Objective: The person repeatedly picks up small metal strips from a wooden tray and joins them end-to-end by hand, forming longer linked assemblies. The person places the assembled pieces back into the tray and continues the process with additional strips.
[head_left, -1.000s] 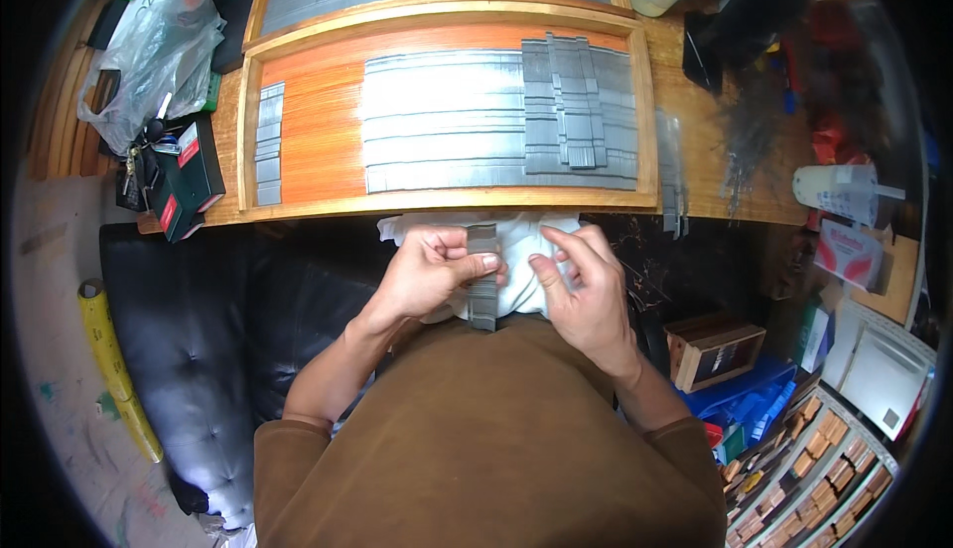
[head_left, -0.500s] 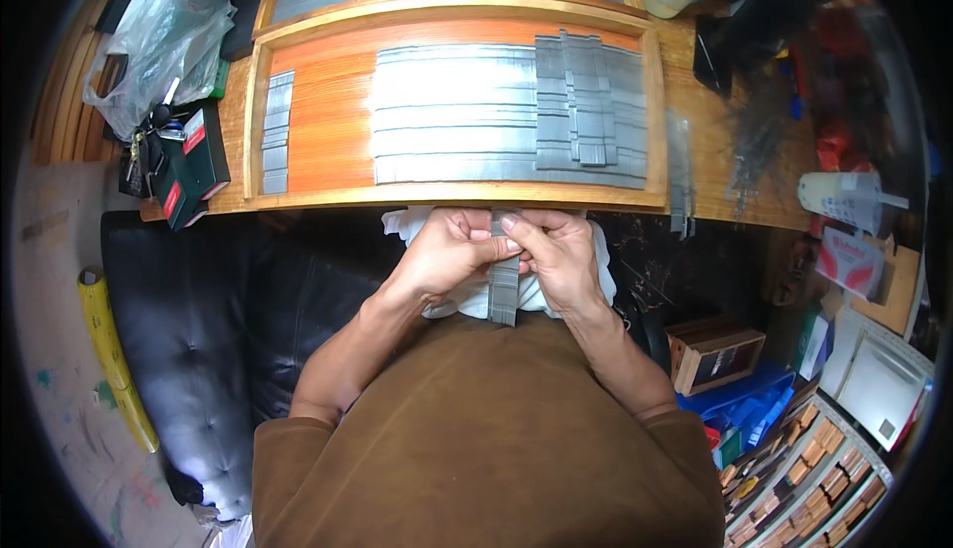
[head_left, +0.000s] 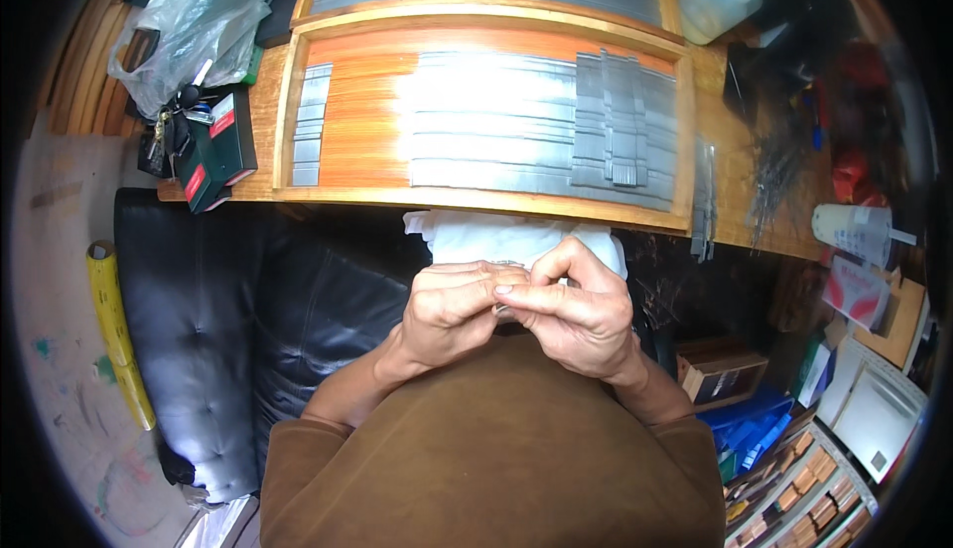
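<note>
My left hand (head_left: 452, 312) and my right hand (head_left: 579, 312) meet in front of my chest, fingertips touching. Both are closed in a pinch around a small bundle of thin grey strips (head_left: 507, 311), which the fingers hide almost entirely. Just beyond the hands a white cloth (head_left: 486, 233) hangs by the table edge. On the table, a wooden tray (head_left: 476, 199) holds rows of flat grey strips (head_left: 486, 141) over an orange, finely lined layer (head_left: 367, 101). More grey strips (head_left: 611, 131) are stacked across the right side of those rows.
A second tray (head_left: 476, 12) lies behind. At left are a plastic bag (head_left: 208, 27), dark boxes (head_left: 223, 146) and a black padded seat (head_left: 189, 330). To the right stand a squeeze bottle (head_left: 715, 7), a cup (head_left: 854, 233), a wooden box (head_left: 720, 374) and a rack of wooden pieces (head_left: 809, 483).
Both hands have drawn back from the table edge toward my chest. The grey strips, hanging in plain sight between them before, are now mostly covered by fingers. The view has shifted slightly.
</note>
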Demonstrator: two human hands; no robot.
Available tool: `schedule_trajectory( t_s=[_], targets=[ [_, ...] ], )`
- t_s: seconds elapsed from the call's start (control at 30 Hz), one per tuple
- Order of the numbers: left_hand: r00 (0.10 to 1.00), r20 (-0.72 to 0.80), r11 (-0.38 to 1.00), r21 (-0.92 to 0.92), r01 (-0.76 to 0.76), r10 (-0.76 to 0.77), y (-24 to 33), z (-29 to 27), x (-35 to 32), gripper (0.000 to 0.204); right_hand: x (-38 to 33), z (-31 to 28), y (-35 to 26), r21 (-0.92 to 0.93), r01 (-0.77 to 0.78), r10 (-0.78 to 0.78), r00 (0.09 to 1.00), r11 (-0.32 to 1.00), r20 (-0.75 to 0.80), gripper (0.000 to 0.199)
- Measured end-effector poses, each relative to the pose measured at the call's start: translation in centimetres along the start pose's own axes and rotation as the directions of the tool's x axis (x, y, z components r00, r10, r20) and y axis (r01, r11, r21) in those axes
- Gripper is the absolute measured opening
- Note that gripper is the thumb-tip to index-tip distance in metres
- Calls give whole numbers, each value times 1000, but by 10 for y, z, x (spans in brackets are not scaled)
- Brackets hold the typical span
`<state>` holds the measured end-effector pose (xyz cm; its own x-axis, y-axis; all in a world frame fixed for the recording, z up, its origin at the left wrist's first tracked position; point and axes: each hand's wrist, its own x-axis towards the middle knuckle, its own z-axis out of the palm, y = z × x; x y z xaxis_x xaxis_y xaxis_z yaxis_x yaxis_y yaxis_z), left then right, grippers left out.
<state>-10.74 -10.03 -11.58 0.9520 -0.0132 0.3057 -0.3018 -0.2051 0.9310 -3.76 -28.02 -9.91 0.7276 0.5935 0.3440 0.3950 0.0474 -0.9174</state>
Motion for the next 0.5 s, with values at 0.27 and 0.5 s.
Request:
schedule_trajectory(
  t_s=[0.27,0.5],
  targets=[
    [971,-189,855,517,-30,148,63,-78,42,23,118,18,-44,-11,370,-369,928,929,53,37],
    [910,-392,988,15,151,-133,-7,-130,50,20,189,68,7,237,30,-89,966,971,243,14]
  ],
)
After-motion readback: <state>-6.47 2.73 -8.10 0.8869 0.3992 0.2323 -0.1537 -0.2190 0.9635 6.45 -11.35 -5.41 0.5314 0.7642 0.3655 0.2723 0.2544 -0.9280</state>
